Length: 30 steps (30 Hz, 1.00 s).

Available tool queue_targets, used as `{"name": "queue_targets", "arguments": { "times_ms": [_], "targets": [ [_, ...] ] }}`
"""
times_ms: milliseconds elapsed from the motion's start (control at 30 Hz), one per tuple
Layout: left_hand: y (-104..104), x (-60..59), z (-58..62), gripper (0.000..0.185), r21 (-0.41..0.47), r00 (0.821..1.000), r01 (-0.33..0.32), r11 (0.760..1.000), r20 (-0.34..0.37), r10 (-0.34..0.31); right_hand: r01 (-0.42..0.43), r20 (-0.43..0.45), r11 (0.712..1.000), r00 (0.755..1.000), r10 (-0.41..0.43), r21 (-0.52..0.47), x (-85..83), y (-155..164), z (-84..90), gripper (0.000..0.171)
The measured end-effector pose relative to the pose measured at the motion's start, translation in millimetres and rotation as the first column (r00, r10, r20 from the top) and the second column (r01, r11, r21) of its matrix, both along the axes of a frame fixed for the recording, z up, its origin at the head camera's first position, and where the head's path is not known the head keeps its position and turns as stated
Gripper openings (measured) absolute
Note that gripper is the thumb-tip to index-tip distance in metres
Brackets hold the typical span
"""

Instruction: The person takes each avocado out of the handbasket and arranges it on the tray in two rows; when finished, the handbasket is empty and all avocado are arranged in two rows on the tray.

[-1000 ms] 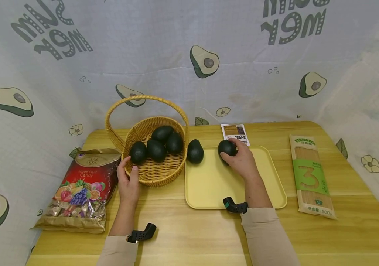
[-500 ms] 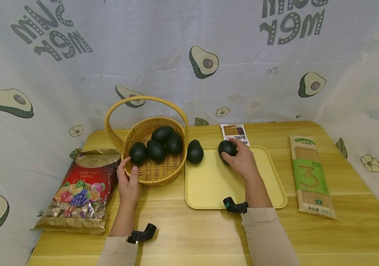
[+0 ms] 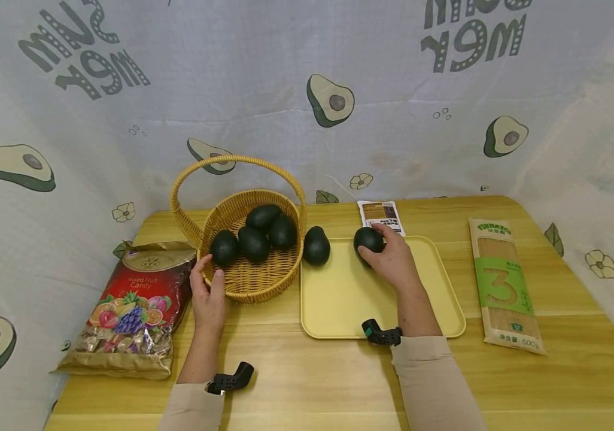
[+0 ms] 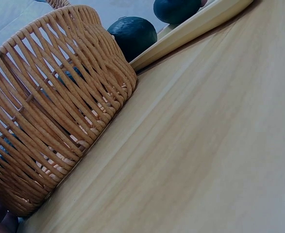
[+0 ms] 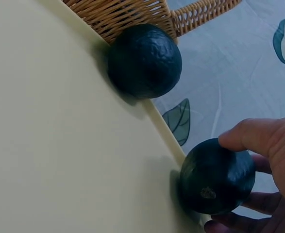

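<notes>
A yellow wicker basket (image 3: 255, 295) with a tall arched handle stands left of centre, several dark green avocados (image 3: 254, 243) lying inside. My left hand (image 3: 209, 302) holds its near left side, thumb at the rim; in the left wrist view the fingers (image 4: 1, 216) show only at the bottom corner. My right hand (image 3: 393, 263) grips an avocado (image 3: 367, 240) at the far edge of the yellow tray (image 3: 339, 305), thumb on one side and fingers round the other. Another avocado (image 3: 316, 246) rests at the tray's far left corner, close beside the basket.
A red and gold bag of mixed fruit candy (image 3: 134, 305) lies left of the basket. Right of the tray is a pack of noodles (image 3: 503, 284) with a green band. A small white packet (image 3: 379, 214) lies behind the tray, before a printed cloth (image 3: 264, 90).
</notes>
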<state>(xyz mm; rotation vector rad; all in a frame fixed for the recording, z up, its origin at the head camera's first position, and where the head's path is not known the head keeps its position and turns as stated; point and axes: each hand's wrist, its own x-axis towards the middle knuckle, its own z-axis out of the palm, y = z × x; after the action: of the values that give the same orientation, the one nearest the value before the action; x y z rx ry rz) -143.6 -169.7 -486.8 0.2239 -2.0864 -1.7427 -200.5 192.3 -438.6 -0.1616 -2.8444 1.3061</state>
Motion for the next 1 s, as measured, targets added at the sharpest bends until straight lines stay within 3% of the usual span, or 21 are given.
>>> {"name": "queue_targets", "arguments": {
  "times_ms": [767, 1000],
  "targets": [
    [0.9, 1.1, 1.1, 0.042, 0.007, 1.0, 0.005, 1.0, 0.017, -0.005, -0.006, -0.009, 1.0, 1.0, 0.007, 0.024, -1.0, 0.8, -1.0, 0.069],
    [1.0, 2.0, 2.0, 0.042, 0.011, 1.0, 0.006, 1.0, 0.02, -0.006, -0.012, -0.067, 0.999, 0.998, 0.015, 0.051, 2.8, 0.6, 9.7, 0.067]
  ]
}}
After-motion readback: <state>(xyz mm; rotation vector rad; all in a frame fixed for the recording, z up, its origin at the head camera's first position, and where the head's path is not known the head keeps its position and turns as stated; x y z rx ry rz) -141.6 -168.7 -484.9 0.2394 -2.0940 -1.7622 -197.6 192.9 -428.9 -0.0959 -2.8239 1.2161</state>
